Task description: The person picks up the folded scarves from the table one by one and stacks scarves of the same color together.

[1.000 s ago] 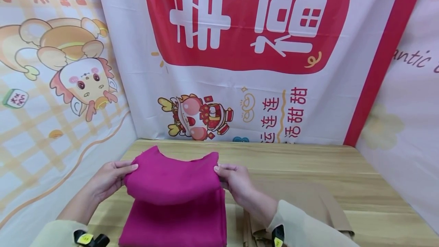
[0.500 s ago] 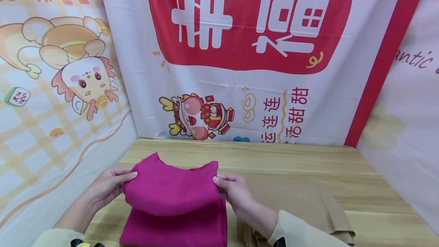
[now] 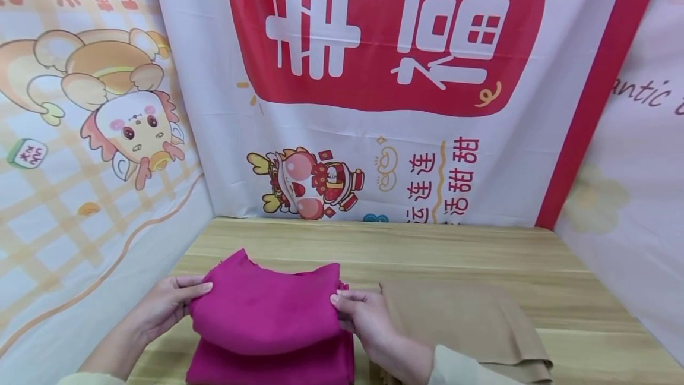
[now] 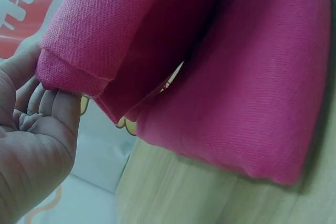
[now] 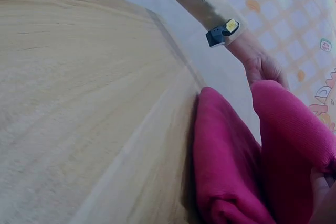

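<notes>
Both hands hold up a magenta knit garment, one at each side edge, with its upper part curved and raised. My left hand pinches the left edge between thumb and fingers; in the left wrist view that hand grips a folded corner. The right edge is pinched by my right hand, which shows only partly in the right wrist view. Beneath lies a folded magenta layer on the wooden table. Whether it is the same piece as the raised part, I cannot tell.
A folded tan cloth lies on the wooden table to the right, partly behind the right forearm. Printed hangings stand behind the table and at both sides.
Both hands have lowered the raised magenta garment toward the folded layer and closer to the table's near side. Less of the lower layer shows now. The tan cloth stays where it was.
</notes>
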A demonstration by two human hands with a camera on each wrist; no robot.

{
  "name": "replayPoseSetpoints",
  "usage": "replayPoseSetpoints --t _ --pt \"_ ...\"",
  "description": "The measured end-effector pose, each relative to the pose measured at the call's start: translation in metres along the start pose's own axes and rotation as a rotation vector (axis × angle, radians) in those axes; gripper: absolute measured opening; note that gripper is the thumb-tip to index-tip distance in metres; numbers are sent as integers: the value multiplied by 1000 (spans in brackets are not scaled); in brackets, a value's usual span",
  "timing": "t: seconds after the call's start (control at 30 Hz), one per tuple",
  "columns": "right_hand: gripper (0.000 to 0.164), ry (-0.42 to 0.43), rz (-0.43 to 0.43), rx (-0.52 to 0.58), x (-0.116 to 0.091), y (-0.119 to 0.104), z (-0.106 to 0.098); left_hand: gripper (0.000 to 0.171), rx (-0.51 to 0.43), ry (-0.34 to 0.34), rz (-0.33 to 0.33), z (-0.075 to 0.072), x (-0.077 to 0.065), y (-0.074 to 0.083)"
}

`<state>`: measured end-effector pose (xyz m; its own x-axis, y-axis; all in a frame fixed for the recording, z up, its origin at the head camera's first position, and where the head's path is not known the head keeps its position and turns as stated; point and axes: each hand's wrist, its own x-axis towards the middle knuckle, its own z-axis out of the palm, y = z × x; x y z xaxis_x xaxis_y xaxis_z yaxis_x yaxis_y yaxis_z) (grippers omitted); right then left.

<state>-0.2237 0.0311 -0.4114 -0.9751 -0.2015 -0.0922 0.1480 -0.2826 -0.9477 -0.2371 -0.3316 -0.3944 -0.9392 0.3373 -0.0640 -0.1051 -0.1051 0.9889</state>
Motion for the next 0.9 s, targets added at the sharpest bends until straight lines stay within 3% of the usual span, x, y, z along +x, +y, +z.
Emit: replayPoseSetpoints --t 0.5,0.9 --pt "24 -15 35 -24 -8 13 -7 23 25 -17 -46 1 -6 -9" --pt "22 -12 56 -42 -13 21 -10 18 58 47 -108 2 -9 -14"
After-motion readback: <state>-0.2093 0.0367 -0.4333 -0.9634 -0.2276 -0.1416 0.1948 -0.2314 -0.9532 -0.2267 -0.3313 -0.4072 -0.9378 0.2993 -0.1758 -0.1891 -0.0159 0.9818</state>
